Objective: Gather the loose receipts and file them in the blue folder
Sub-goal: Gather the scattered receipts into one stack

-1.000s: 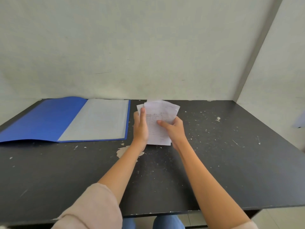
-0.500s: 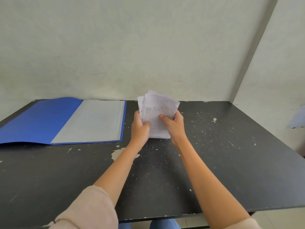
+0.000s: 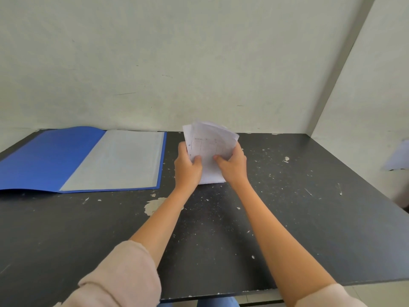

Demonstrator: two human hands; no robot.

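Note:
A small stack of white receipts (image 3: 209, 147) stands nearly upright on its lower edge at the middle back of the black table (image 3: 287, 218). My left hand (image 3: 187, 168) grips the stack's left side and my right hand (image 3: 232, 166) grips its right side, thumbs on the front sheet. The sheets fan slightly at the top. The blue folder (image 3: 51, 158) lies open flat at the back left, its grey clear-sleeve page (image 3: 119, 160) facing up, about a hand's width left of the receipts.
A pale wall runs right behind the table's back edge, and a side wall closes the right. A white sheet (image 3: 398, 156) hangs on that side wall. The tabletop has chipped paint patches (image 3: 155, 204) near my left forearm.
Both hands have lifted the receipt stack from leaning flat to nearly upright and squared it between them. My left hand has closed round its left edge.

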